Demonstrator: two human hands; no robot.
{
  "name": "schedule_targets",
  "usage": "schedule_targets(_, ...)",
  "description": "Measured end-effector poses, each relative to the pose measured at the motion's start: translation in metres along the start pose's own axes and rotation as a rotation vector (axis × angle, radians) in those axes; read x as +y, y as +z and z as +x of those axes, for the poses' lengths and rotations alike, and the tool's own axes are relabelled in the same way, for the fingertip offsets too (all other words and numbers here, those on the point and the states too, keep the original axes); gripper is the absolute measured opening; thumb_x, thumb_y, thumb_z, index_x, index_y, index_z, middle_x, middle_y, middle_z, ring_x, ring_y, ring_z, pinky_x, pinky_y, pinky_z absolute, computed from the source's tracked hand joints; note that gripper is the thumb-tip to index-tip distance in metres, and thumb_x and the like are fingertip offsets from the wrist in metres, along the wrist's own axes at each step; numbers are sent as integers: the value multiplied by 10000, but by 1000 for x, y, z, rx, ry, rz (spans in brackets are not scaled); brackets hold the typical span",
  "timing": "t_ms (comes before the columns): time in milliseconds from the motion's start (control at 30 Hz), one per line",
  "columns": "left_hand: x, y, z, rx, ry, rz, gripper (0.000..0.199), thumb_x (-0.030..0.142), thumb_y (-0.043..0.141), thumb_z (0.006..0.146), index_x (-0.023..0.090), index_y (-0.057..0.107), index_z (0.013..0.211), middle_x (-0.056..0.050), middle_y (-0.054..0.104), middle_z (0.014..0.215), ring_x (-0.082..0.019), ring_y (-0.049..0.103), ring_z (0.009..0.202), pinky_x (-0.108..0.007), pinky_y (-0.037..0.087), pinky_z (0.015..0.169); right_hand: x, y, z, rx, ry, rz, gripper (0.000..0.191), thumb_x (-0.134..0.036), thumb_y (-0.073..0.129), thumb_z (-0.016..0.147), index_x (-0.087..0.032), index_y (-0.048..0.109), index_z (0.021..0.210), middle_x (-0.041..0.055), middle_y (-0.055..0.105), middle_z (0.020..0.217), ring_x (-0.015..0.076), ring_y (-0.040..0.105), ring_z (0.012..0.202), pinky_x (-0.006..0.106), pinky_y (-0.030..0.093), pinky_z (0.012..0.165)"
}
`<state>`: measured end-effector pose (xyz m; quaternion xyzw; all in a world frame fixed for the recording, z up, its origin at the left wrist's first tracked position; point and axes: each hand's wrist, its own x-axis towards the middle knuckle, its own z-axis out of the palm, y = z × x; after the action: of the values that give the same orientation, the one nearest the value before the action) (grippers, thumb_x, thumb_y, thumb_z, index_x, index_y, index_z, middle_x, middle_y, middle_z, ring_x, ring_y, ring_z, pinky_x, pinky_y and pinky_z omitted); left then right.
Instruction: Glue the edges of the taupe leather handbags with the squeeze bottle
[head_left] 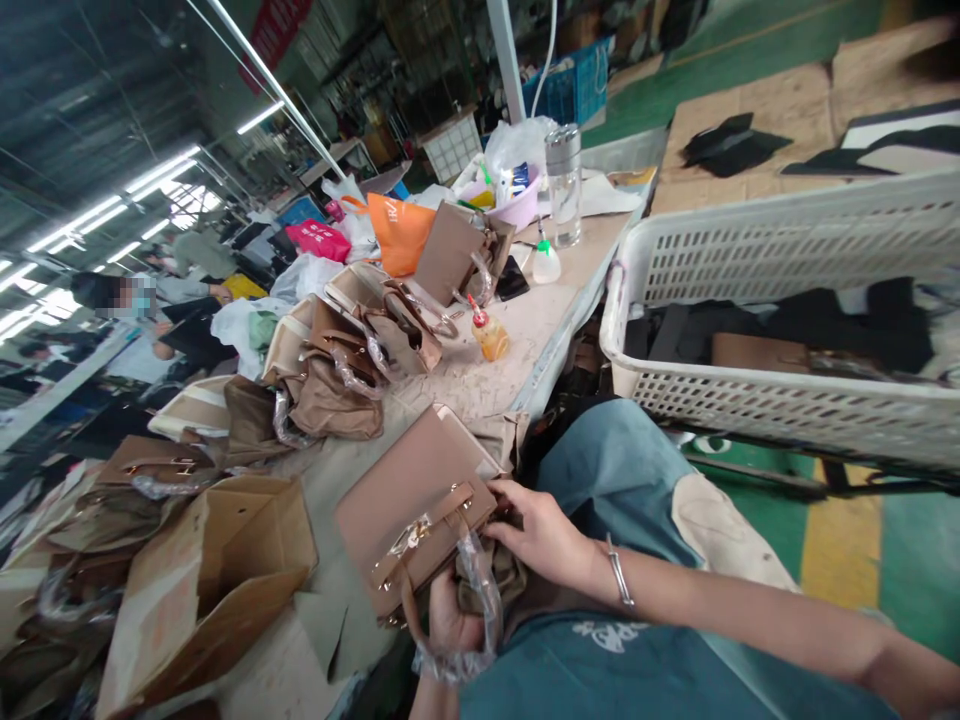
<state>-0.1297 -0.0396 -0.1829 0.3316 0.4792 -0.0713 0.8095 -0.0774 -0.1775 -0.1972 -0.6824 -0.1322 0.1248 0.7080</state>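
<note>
A brown handbag (420,500) with gold hardware rests tilted over the lap and the near table edge. Plastic film wraps part of its handle. My left hand (452,612) reaches up through the handle loop and holds the bag's lower side, its fingertips hidden behind it. At the bag's right end, my right hand (536,530) has its fingers bent around the edge beside the strap tab. Crumpled brown material (491,575) lies between both hands, under the flap.
A cardboard box (259,530) and several bags (330,395) stand leftward. An orange-yellow bottle (489,335), a white bottle with a green top (546,262) and a clear flask (564,190) stand farther back. A white basket (787,395) is right.
</note>
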Motion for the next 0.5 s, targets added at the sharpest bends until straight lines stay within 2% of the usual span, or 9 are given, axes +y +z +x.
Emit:
schedule_targets(100,-6,-14,4,-73,-104,70,355,333,479,899,208,664,1174,-82,739,872,-241,698,838,-379,544,839,13,12,3,56,102,170,168,-164,618,681,-173,618,848,17,685,824,165,643,764,274,507,712)
schedule_targets(200,-8,-24,5,-73,-176,45,365,355,475,910,187,659,1177,-106,733,900,-255,696,862,-390,556,820,25,21,5,78,212,358,77,-154,614,608,-172,577,674,-29,630,653,120,576,611,242,470,615)
schedule_targets(267,-7,-27,5,-67,-183,3,360,332,449,926,185,647,1188,-100,732,890,-248,697,862,-389,561,820,29,25,6,62,251,403,60,-136,600,574,-171,558,598,-48,594,584,97,522,549,226,441,573)
schedule_targets(400,-4,-29,4,-130,-199,-2,357,311,463,928,173,625,1216,-97,732,908,-235,697,863,-374,561,837,27,25,4,18,239,396,47,-114,587,577,-158,601,587,-33,623,595,112,544,566,236,462,589)
schedule_targets(500,-4,-32,6,-196,-227,34,336,312,517,907,171,650,1181,-101,733,917,-238,698,870,-356,562,832,21,22,0,-27,105,282,119,-114,563,662,-163,672,658,0,697,719,156,622,694,272,514,698)
